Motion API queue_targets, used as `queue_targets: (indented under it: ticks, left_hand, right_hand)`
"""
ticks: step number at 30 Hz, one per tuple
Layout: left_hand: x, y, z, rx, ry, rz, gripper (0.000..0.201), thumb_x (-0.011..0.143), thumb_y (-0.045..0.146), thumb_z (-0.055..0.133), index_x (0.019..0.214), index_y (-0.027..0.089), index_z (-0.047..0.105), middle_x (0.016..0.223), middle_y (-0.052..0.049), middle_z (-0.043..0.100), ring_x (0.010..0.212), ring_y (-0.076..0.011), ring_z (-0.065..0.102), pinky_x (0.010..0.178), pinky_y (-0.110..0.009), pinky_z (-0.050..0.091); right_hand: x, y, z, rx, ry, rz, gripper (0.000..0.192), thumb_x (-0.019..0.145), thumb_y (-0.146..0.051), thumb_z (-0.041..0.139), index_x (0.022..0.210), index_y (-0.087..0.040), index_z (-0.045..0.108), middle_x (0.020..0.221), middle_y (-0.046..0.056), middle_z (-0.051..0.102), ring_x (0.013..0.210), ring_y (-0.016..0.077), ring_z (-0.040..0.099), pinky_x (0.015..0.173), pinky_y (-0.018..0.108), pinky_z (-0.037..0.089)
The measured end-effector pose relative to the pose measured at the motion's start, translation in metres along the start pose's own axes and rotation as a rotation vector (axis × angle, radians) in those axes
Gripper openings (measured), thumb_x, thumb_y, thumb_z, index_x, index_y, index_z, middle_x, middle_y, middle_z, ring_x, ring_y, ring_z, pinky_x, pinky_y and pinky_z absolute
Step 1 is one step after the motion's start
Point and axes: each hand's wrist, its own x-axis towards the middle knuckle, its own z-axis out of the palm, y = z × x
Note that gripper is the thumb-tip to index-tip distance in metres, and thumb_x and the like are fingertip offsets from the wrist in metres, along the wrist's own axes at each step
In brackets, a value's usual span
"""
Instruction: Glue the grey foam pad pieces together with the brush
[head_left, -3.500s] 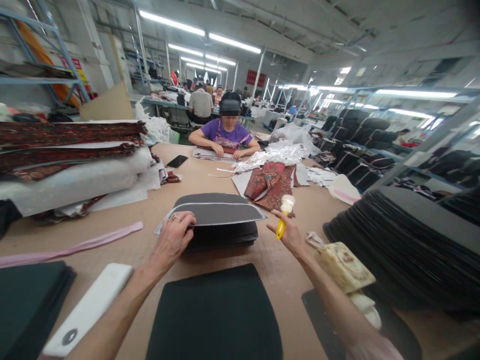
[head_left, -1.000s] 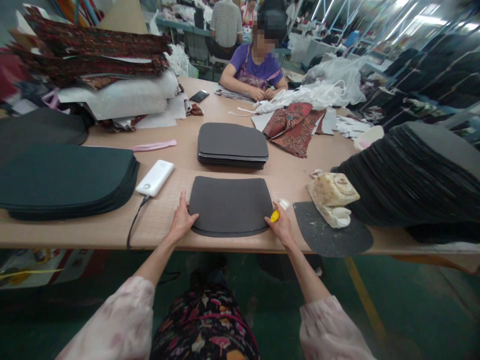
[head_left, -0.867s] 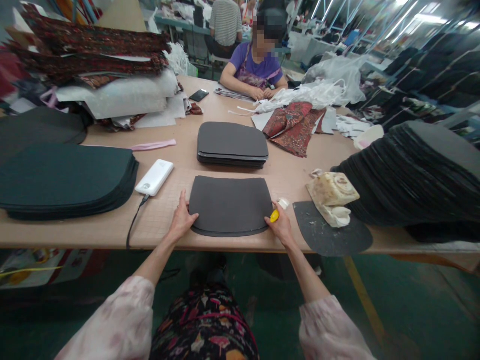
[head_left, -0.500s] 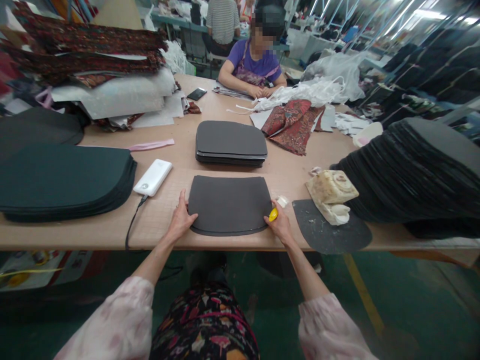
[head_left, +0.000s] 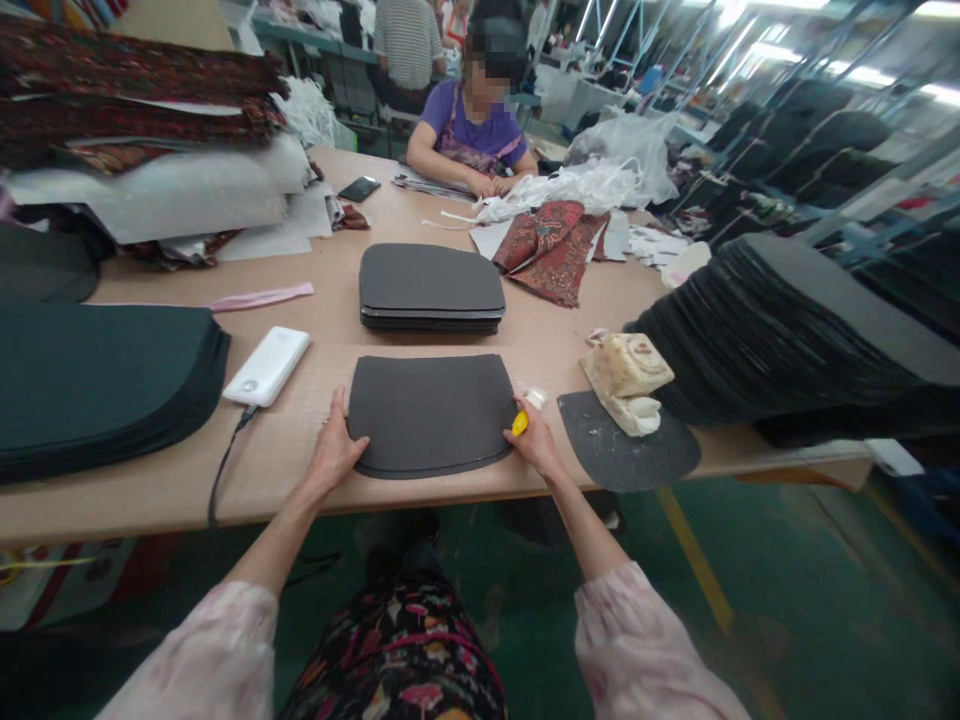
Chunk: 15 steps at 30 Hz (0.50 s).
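A dark grey foam panel (head_left: 431, 412) lies flat at the near edge of the table (head_left: 300, 450). My left hand (head_left: 335, 452) rests open against its left edge, thumb on the panel. My right hand (head_left: 534, 445) touches the panel's right edge and holds a small brush with a yellow handle (head_left: 521, 419). Just beyond lies a low stack of the same grey panels (head_left: 429, 288).
A white power bank (head_left: 268, 364) with a cable lies to the left beside a dark panel stack (head_left: 90, 385). A glue-caked block (head_left: 626, 376) sits on a dark pad at right, in front of a big black stack (head_left: 780, 330). A person in purple sits across.
Earlier my left hand was on the far stack and my right hand held the brush raised. Now both hands lie at the near panel's edges; lately only the view has drifted.
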Motion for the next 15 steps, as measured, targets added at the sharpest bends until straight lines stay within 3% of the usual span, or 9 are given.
queue_targets:
  ticks: [15]
  left_hand:
    - [0.0063, -0.0052, 0.0004, -0.041, -0.03, 0.029, 0.1, 0.063, 0.017, 0.066, 0.143, 0.02, 0.005, 0.102, -0.009, 0.06, 0.083, -0.0212, 0.063, 0.076, -0.034, 0.051]
  right_hand:
    - [0.0024, 0.0036, 0.0017, -0.039, 0.043, 0.006, 0.067, 0.062, -0.014, 0.055, 0.128, -0.016, 0.045, 0.101, 0.007, 0.063, 0.082, 0.0178, 0.059, 0.075, 0.029, 0.046]
